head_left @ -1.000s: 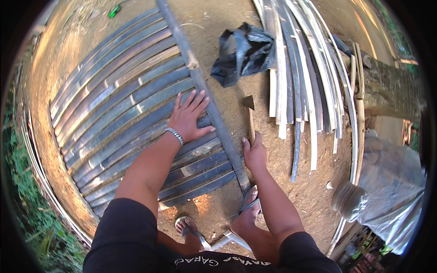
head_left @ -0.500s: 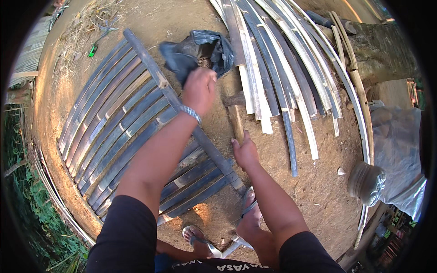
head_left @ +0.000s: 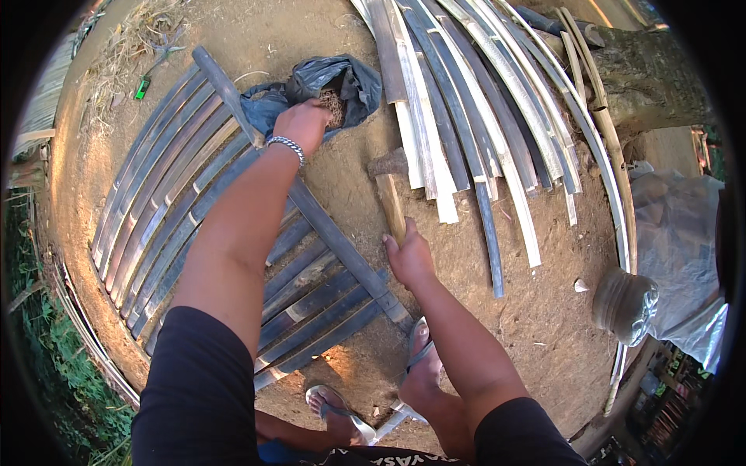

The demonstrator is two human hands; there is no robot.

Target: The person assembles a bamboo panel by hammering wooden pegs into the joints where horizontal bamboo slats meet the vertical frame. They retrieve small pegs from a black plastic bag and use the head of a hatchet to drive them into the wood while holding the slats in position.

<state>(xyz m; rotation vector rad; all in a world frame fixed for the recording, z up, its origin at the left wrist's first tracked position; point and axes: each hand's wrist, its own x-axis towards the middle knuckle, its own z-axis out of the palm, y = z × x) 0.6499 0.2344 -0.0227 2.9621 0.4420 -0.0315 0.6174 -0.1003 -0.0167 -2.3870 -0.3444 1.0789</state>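
My left hand (head_left: 303,128) reaches into the mouth of a crumpled black plastic bag (head_left: 364,89) on the ground. Thin brownish nails (head_left: 334,107) show inside the bag beside my fingertips, which are hidden from view. A silvery chain bracelet (head_left: 287,146) circles that wrist. Lower and to the right, my right hand (head_left: 410,255) is closed round the wooden handle of a hammer (head_left: 392,206), its head pointing away from me. Under my left arm lies a panel of dark bamboo slats (head_left: 186,186) joined to a crossbar (head_left: 334,233).
Loose bamboo strips (head_left: 466,116) fan out at the far right, near a thick log (head_left: 653,78). A clear plastic jug (head_left: 624,305) and a plastic sheet (head_left: 676,248) are at right. A small green object (head_left: 142,87) lies far left. My sandalled feet (head_left: 339,413) stand beside the panel.
My left hand has moved slightly left and into the bag, whose near flap has been pulled aside, showing more nails. My right hand still holds the hammer, shifted slightly left in view.
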